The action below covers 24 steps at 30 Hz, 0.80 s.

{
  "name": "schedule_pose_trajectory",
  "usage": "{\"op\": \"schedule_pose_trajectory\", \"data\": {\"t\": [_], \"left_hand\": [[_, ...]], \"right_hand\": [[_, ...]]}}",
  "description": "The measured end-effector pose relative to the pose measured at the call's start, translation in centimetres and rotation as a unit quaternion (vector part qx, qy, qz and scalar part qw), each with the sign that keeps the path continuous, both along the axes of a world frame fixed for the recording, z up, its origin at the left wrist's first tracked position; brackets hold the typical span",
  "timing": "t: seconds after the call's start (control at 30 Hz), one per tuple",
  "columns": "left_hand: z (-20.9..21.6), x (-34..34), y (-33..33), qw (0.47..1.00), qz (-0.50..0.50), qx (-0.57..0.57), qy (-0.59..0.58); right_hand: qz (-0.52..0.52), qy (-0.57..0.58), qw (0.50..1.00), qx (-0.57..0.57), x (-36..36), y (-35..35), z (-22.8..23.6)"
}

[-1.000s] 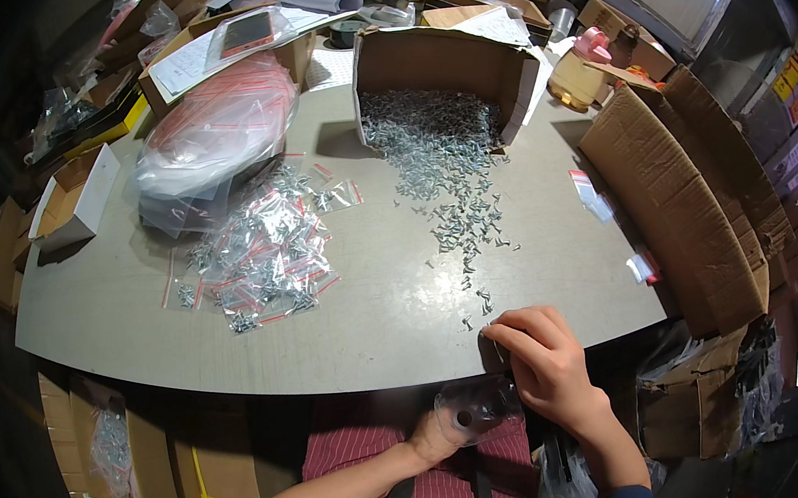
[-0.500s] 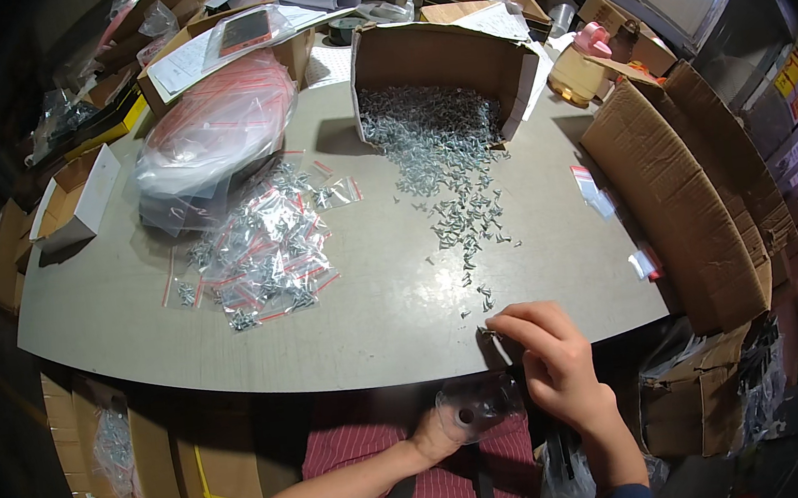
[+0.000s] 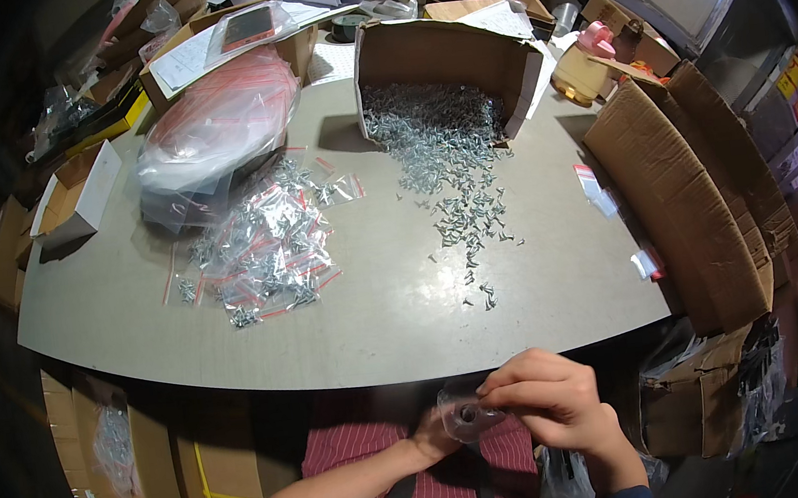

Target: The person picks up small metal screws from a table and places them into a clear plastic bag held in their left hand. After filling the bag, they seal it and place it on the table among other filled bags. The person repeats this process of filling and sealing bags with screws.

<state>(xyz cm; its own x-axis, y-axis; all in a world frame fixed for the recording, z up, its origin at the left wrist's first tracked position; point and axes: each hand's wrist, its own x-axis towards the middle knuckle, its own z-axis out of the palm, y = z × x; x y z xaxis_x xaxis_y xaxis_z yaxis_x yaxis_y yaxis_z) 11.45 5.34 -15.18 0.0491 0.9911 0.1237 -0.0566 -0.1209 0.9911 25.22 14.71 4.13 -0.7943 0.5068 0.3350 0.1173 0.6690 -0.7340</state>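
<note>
Beyond the table's near edge, low over my lap, my left hand (image 3: 435,437) grips a clear plastic funnel-like piece (image 3: 463,421) with a dark round opening. My right hand (image 3: 551,398) is at the right side of this piece, fingers bent and pressed together over its rim. Whatever those fingers hold is hidden. Ahead on the table, a trail of small silver screws (image 3: 468,212) runs toward me from a cardboard box (image 3: 436,46) lying on its side. Left of the screws lies a heap of small zip bags (image 3: 272,243) filled with screws.
A stack of flat clear bags (image 3: 211,123) stands behind the heap, and a small white box (image 3: 77,197) sits far left. Tall cardboard flaps (image 3: 680,195) border the right edge. A pink-lidded bottle (image 3: 580,72) is at the back right. An open carton (image 3: 130,462) sits below left.
My right hand has come back from the screws at the table's near edge down to the clear plastic piece. A few screws at that edge are gone. My left hand has stayed almost still.
</note>
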Motion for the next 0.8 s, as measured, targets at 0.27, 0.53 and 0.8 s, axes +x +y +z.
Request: {"op": "schedule_pose_trajectory", "data": {"t": [0.27, 0.53, 0.8], "left_hand": [[1.2, -0.8, 0.8, 0.998, -0.056, -0.010, 0.011], [2.0, -0.4, 1.0, 0.999, 0.011, 0.033, 0.017], [2.0, -0.4, 1.0, 0.999, 0.015, 0.034, 0.007]], "right_hand": [[-0.183, -0.031, 0.969, 0.161, -1.1, 3.5, -1.8], [-0.161, -0.061, 0.959, 0.226, -1.9, 2.8, -2.0], [-0.158, -0.056, 0.970, 0.173, -0.9, 3.3, -1.1]]}}
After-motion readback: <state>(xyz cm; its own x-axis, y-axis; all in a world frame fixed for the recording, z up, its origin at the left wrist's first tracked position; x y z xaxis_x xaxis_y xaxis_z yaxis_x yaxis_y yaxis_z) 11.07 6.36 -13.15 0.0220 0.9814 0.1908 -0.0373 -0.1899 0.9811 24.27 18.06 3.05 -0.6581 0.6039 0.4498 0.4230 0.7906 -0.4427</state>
